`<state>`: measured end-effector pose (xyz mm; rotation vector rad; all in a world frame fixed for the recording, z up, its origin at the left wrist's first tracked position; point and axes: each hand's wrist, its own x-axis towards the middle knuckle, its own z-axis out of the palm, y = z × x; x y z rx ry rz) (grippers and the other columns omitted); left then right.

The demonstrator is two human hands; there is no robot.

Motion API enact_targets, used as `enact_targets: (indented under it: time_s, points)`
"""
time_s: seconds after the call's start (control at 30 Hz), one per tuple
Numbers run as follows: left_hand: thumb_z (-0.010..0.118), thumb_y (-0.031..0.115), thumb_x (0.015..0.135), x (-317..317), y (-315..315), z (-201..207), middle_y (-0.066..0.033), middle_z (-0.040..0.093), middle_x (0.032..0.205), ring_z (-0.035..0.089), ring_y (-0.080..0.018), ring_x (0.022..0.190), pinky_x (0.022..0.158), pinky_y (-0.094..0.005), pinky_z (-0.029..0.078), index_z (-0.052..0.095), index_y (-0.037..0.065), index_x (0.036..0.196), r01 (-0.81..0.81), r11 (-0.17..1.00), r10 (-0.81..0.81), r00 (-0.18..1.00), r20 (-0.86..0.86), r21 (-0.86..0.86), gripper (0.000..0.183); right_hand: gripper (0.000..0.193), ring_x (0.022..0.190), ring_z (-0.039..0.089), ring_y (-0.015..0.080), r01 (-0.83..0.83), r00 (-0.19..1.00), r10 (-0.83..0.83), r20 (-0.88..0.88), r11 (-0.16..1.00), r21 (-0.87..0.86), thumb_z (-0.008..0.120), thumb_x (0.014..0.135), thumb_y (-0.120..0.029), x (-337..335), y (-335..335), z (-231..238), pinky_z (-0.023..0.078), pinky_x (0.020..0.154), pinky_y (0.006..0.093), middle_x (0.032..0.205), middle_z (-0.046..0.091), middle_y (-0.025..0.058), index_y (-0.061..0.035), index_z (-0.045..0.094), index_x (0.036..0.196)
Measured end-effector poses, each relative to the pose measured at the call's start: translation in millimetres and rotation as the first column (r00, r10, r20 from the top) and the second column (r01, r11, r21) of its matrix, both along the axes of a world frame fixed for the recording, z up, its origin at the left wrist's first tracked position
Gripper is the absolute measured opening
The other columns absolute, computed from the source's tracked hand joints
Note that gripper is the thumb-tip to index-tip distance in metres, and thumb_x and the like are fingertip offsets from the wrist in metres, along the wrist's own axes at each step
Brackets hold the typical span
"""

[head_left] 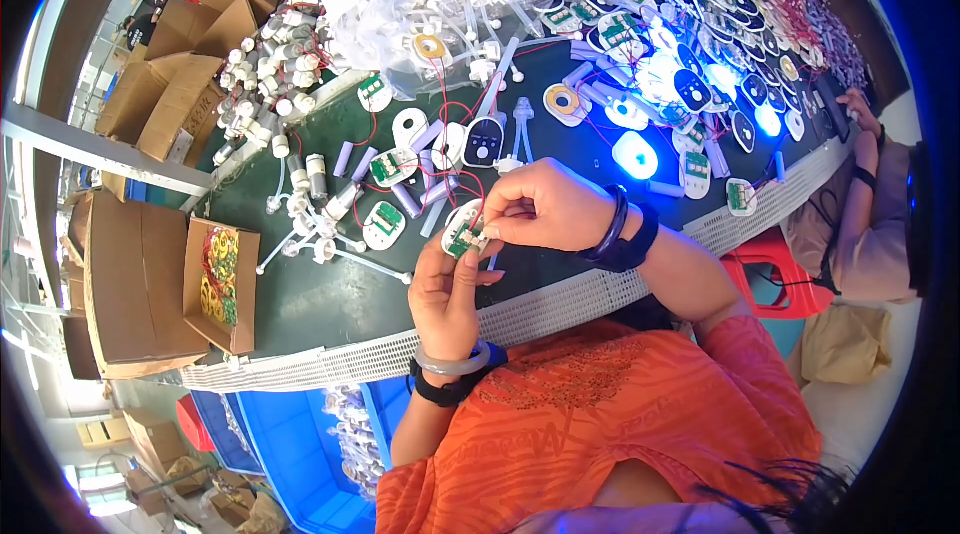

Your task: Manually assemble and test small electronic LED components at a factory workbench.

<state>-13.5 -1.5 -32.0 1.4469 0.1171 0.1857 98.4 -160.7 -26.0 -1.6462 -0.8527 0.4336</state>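
Above the table [330, 309], near its front edge, our left hand [445, 306] pinches a circuit board [461, 240]; our right hand [545, 206] presses thumb and finger together against it (pinching what, we cannot tell). Pushing too hard could drop it among the table's purple cylinders [406, 200].

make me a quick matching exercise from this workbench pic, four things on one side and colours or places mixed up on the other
1. circuit-board piece
2. left wrist's bangle
3. right wrist's bangle
4. small open box

A. dark
B. holds yellow, red and green parts
C. in the left hand, with the right hand at it
D. pale grey

Pairs: 1-C, 2-D, 3-A, 4-B
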Motion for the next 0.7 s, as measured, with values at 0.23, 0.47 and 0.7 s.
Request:
enact_targets:
  time_s: [0.23,0.47,0.7]
  points:
    - [0.051,0.004,0.096,-2,-2,-1,-0.0141,0.065,0.109,0.067,-0.0208,0.097,0.066,-0.0273,0.060,0.050,-0.004,0.127,-0.008,0.998,0.009,1.000,-0.025,0.054,0.031,0.013,0.056,0.052,0.0091,0.064,0.997,-0.064,0.054,0.998,-0.007,0.070,0.080,-0.012,-5,4,-3,0.043,0.053,0.0271,0.063,0.058,0.0040,-0.0001,0.064,0.079]
    - [0.051,0.005,0.097,0,0,-6,-0.0124,0.064,0.111,0.067,-0.0188,0.098,0.068,-0.0256,0.060,0.050,-0.004,0.126,0.008,0.999,-0.011,0.998,-0.069,-0.033,0.030,0.007,0.063,0.062,0.0152,0.137,0.973,-0.139,0.186,0.990,0.024,0.066,0.080,-0.007,-8,8,-7,0.048,0.057,0.0272,0.075,0.066,0.0073,-0.0015,0.067,0.085]
    - [0.052,0.005,0.097,-1,2,-7,-0.0127,0.066,0.109,0.067,-0.0198,0.097,0.068,-0.0264,0.060,0.051,-0.004,0.126,-0.002,0.999,-0.002,0.997,-0.078,-0.050,0.030,0.006,0.061,0.061,0.0159,0.135,0.951,-0.106,0.289,0.988,-0.080,0.065,0.079,-0.007,-11,5,4,0.047,0.056,0.0279,0.072,0.064,0.0064,-0.0024,0.067,0.083]
